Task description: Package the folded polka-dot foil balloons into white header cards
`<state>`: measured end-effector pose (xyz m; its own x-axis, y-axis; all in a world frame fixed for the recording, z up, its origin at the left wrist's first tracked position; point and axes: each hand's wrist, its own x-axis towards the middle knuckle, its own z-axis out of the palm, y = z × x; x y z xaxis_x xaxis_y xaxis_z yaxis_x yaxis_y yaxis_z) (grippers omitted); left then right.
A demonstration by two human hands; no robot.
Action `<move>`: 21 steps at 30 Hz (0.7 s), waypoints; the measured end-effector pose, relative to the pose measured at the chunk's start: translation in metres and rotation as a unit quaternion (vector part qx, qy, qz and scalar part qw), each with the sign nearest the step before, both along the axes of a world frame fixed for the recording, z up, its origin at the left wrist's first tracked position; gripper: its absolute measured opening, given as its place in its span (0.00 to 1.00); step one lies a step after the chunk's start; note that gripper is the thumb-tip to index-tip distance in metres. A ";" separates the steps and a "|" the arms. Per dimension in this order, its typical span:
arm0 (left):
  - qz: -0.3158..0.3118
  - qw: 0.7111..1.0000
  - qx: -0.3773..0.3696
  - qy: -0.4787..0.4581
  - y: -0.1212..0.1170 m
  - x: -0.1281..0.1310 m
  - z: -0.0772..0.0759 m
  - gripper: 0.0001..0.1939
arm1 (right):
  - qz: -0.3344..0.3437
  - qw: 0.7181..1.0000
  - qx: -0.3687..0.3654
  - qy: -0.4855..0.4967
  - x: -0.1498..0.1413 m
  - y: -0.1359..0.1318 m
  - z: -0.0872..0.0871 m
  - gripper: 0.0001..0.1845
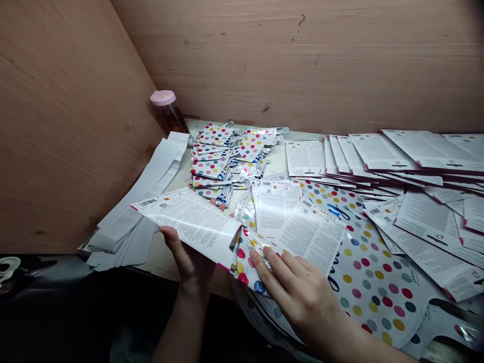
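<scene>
My left hand (186, 254) grips a white printed card (191, 222) from below, thumb on its near edge, fingertips showing past the far edge. A folded polka-dot foil balloon (245, 259) sticks out of the card's right end. My right hand (298, 287) lies on that balloon with fingers stretched flat, pressing it down. Under my right hand lies a larger unfolded polka-dot foil balloon (378, 287) with more printed cards (276, 204) on top.
A pile of folded polka-dot balloons (223, 156) sits at the back. White paper strips (151, 181) lean at the left wall. A pink-lidded jar (168, 111) stands in the corner. Many printed cards (416, 166) overlap on the right. Wooden walls (302, 60) enclose the table.
</scene>
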<state>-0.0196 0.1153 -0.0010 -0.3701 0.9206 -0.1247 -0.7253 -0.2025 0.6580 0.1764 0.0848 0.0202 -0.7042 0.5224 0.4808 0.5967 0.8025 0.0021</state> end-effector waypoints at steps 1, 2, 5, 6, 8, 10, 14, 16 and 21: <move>-0.006 1.000 -0.003 0.009 0.000 0.002 0.000 0.40 | 0.000 1.000 0.002 -0.003 -0.001 -0.001 0.000 0.21; -0.012 1.000 -0.008 0.014 -0.001 0.004 0.000 0.41 | 0.001 1.000 0.004 -0.005 -0.002 -0.003 0.000 0.21; -0.034 0.999 -0.036 0.010 -0.004 0.012 -0.001 0.43 | 0.007 1.000 0.014 -0.004 -0.006 -0.008 -0.002 0.21; -0.047 0.998 -0.047 0.007 -0.005 0.014 -0.002 0.44 | 0.003 1.000 0.016 -0.007 -0.007 -0.009 -0.002 0.22; -0.070 0.995 -0.066 0.007 -0.007 0.018 -0.003 0.46 | -0.016 1.000 0.013 -0.016 -0.010 -0.010 -0.003 0.22; -0.082 0.994 -0.077 0.016 -0.007 0.019 -0.004 0.46 | -0.027 0.999 -0.002 -0.021 -0.010 -0.009 -0.004 0.23; -0.068 0.994 -0.079 0.030 -0.005 0.018 -0.003 0.43 | 0.028 1.000 0.001 0.004 -0.006 -0.005 -0.005 0.24; -0.066 0.994 -0.080 0.034 -0.003 0.017 -0.002 0.42 | 0.051 0.999 0.012 0.015 -0.002 -0.006 -0.005 0.25; -0.069 0.993 -0.090 0.025 -0.004 0.021 -0.002 0.41 | 0.033 0.999 -0.019 -0.011 -0.004 -0.008 -0.005 0.25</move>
<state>0.0017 0.1116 -0.0026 -0.2519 0.9271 -0.2775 -0.7038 0.0214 0.7101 0.1729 0.0773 0.0152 -0.7480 0.4925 0.4449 0.5430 0.8396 -0.0164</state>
